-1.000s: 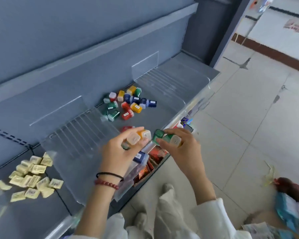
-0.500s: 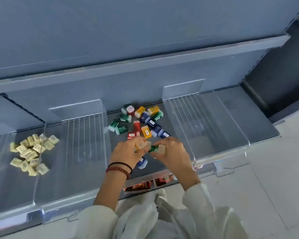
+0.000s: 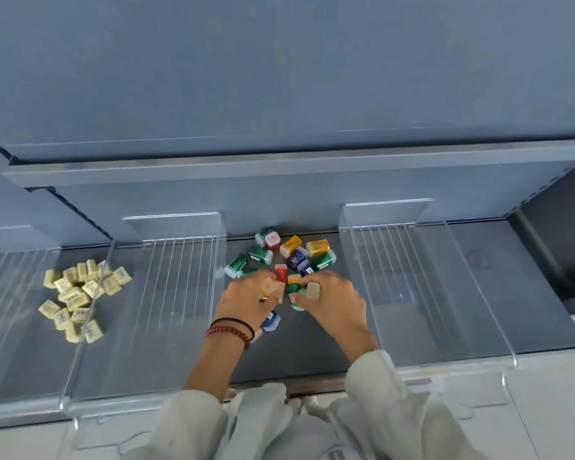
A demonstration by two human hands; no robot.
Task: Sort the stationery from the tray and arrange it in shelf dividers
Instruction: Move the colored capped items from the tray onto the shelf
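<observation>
Stationery pieces: small, coloured, heaped at the back of the middle compartment, between left divider and right divider. Left hand: fingers curled round an orange piece, a blue piece showing under the palm; whether gripped too, cannot tell. Right hand: pinching a green piece with a pale cap. Both low over the shelf floor, at the front of the heap; a second ago held out at the shelf's front edge, short of it. Yellow blocks piled in the compartment to the left, as before.
</observation>
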